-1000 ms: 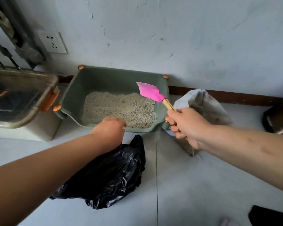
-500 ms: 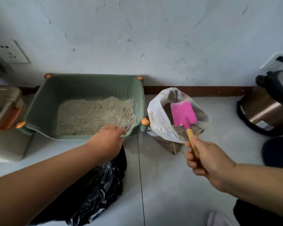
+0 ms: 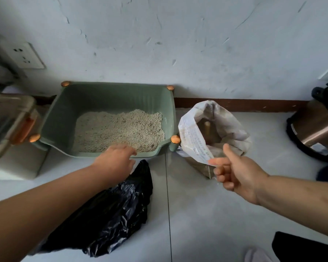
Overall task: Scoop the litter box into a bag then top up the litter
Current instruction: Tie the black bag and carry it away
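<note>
A green litter box (image 3: 68,118) with orange corner knobs stands against the wall, with pale litter (image 3: 119,129) piled in its right half. My left hand (image 3: 115,159) lies palm down on its front rim, fingers curled over the edge. Under that forearm a black trash bag (image 3: 112,218) lies crumpled on the floor. Right of the box stands an open litter bag (image 3: 193,140). The scoop's wooden handle (image 3: 207,127) sticks up inside it, and its blade is hidden. My right hand (image 3: 235,173) holds nothing; thumb raised, index fingertip touching the bag's front edge.
A clear lidded bin with orange clasps (image 3: 9,120) sits on a white box at the left. A copper-coloured cooker (image 3: 314,129) stands at the right by the wall. A wall socket (image 3: 25,55) is at upper left. Something dark (image 3: 307,246) lies at the bottom right.
My right hand carried the pink scoop from over the litter box to the litter bag and let it go inside. My left hand stayed on the box's front rim.
</note>
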The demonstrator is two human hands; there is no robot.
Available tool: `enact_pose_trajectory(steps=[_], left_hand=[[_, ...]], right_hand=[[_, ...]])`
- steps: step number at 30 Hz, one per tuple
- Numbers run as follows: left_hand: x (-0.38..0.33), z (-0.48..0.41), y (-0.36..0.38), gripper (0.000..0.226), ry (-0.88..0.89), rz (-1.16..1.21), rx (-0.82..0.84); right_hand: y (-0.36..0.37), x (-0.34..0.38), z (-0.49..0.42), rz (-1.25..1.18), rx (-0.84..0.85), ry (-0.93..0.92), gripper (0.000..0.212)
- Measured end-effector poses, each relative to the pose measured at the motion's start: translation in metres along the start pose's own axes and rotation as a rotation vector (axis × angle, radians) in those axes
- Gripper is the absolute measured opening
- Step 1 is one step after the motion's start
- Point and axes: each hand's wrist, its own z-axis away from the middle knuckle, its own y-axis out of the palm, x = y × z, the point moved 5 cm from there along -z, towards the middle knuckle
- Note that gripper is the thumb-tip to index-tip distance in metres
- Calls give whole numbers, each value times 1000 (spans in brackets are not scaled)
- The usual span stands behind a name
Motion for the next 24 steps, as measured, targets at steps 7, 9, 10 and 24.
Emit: enact_pose_trajectory(steps=[7,9,10,24], left_hand=[[33,26,-18,49,-79,-5,-9],[50,37,-20,61,-129,-31,21],[63,46,-18,67,-176,-40,49],[164,128,29,88,-679,283,435]], right_hand=[[75,-9,21,656,350,-227,38],[97,-13,16,1031,393,-370,46],[111,-18,11,1192,402,-412,59],[207,-79,-61,448,231,159,100]])
